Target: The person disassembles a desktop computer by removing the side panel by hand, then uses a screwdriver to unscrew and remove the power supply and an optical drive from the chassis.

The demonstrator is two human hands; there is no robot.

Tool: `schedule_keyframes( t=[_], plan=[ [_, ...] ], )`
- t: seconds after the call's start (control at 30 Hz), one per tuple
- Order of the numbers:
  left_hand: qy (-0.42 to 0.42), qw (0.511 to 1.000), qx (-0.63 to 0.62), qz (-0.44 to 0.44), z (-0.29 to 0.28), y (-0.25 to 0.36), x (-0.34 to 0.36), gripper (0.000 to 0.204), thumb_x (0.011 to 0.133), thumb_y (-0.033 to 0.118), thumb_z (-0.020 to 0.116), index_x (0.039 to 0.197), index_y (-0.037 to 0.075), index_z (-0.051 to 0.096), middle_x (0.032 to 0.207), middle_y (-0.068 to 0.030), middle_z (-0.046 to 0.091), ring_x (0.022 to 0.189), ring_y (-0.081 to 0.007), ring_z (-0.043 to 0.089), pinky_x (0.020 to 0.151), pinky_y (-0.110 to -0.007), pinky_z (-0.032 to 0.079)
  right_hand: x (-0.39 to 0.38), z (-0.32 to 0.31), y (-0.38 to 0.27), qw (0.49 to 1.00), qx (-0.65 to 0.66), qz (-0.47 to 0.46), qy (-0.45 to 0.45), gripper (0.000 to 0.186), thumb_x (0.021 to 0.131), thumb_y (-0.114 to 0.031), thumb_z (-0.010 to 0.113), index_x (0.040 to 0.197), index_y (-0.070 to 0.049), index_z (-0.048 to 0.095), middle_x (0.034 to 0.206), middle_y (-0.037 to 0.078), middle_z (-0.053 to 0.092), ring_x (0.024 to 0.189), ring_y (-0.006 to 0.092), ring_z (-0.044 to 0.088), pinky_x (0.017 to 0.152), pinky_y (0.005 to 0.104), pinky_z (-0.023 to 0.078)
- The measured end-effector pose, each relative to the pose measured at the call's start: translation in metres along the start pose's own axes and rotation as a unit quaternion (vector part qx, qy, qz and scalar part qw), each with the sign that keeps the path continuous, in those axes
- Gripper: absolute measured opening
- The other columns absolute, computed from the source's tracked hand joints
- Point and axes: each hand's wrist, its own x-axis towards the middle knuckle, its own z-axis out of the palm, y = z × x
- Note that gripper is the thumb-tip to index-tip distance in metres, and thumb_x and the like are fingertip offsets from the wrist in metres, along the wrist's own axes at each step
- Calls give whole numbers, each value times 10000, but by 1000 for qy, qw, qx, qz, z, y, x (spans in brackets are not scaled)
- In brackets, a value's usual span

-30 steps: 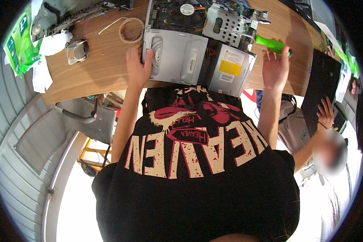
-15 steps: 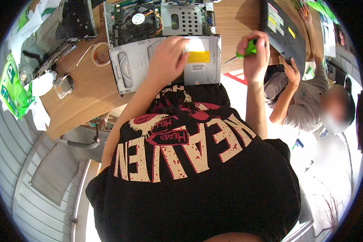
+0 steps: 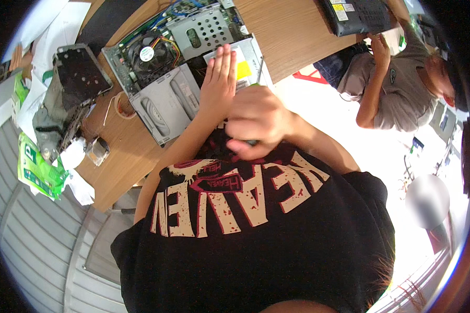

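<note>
An opened desktop computer [image 3: 141,83] sits at the table's front edge, tilted in view, with a black fan [image 3: 156,52] and a perforated metal bracket [image 3: 209,32] inside. My left hand [image 3: 218,81] lies with fingers stretched out over the silver optical drive [image 3: 253,57], beside its yellow label. Close to its right, my right hand [image 3: 258,121] is closed round a screwdriver [image 3: 261,67], blurred by motion. Most of the handle is hidden in the fist; the thin shaft points up toward the drive's right edge. Whether the tip touches anything I cannot tell.
On the left lie a dark flat panel [image 3: 83,70], a roll of tape [image 3: 124,106], a small metal block [image 3: 97,151] and a green bag [image 3: 39,169]. At right, another person in a grey shirt [image 3: 402,94] handles a black laptop [image 3: 352,18].
My right hand has swung left with the screwdriver, from beside the computer to its front edge. The left hand's fingers have straightened. The view has turned, so the computer appears tilted.
</note>
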Motion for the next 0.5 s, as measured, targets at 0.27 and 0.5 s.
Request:
schedule_keyframes(
  t=[0.27, 0.5],
  plan=[
    [-72, 982, 174, -31, -12, 11, 0, 692, 913, 380, 401, 1480, 11, 251, 1568, -149, 202, 1461, -253, 179, 1160, -504, 141, -10, 17, 27, 994, -44, 86, 41, 162, 691, -169, 663, 661, -76, 533, 593, 90, 489, 507, 291, 513, 471, 390, 428],
    [3, 968, -232, -94, -7, 11, -2, 854, 861, 551, 431, 1497, 24, 214, 1578, -155, 162, 1469, -249, 144, 1158, -529, 91, 3, 32, 34, 993, -31, 116, 5, 135, 697, -172, 639, 675, -63, 563, 623, 88, 538, 585, 295, 585, 514, 385, 475]
  ],
)
